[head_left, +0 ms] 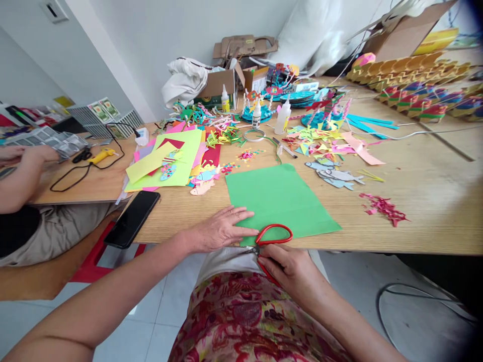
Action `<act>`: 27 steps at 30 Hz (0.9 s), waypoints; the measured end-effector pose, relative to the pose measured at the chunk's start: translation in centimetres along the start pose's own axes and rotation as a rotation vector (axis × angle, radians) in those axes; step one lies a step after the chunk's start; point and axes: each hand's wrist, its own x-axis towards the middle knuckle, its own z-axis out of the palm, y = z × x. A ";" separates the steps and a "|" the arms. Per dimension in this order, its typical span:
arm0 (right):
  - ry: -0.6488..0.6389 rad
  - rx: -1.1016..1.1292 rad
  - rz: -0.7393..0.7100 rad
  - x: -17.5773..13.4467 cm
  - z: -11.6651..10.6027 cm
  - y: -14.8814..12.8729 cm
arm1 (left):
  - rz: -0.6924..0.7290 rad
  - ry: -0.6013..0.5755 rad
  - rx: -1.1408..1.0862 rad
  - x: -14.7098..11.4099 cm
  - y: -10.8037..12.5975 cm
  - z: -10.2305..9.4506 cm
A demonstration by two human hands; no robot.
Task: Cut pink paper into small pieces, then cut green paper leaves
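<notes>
Nearest me, on my remote view, the right hand (pixel 289 264) has its fingers curled round the red-handled scissors (pixel 258 248); the handles stand apart, and I cannot tell how wide the blades are. The blades point left along the near edge of the table (pixel 433 201), their tips just short of the left hand (pixel 222 229). That is the relation I mind most — steel running toward fingers.

The left hand lies palm down, fingers somewhat spread, the fingertips on the near left part of the green paper (pixel 279 201). The sheet stretches away and to the right from them; I can't pick out a clear long axis. Both hands are close to its near edge, the left one touching.

Farther off, a phone (pixel 132 219) sits left, pink scraps (pixel 387 207) right, then grey paper fish (pixel 334 173), and beyond them a glue bottle (pixel 283 118).
</notes>
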 end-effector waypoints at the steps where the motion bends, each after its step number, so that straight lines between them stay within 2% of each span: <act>1: -0.004 -0.004 0.000 0.0 0.0 0.0 | 0.000 0.000 -0.004 0.0 0.0 0.0; 8: 0.015 0.001 -0.006 0.2 0.1 -0.1 | -0.003 0.004 -0.006 0.0 -0.1 0.1; 11: -0.014 0.035 -0.024 -0.1 0.2 -0.3 | 0.003 0.006 -0.005 0.0 -0.1 0.2; 15: -0.027 0.072 -0.004 -1.4 -1.0 -0.3 | -0.007 0.008 -0.010 0.1 0.1 0.0; 18: 0.043 0.049 0.038 -2.5 -2.7 0.2 | -0.009 0.022 -0.019 0.0 0.3 -0.3; 22: 0.213 -0.055 0.123 -3.6 -5.2 2.0 | -0.006 0.075 -0.015 0.1 0.7 -0.8; 27: 0.355 -0.229 0.311 -4.5 -7.1 5.3 | -0.106 0.127 -0.057 1.3 2.4 -1.1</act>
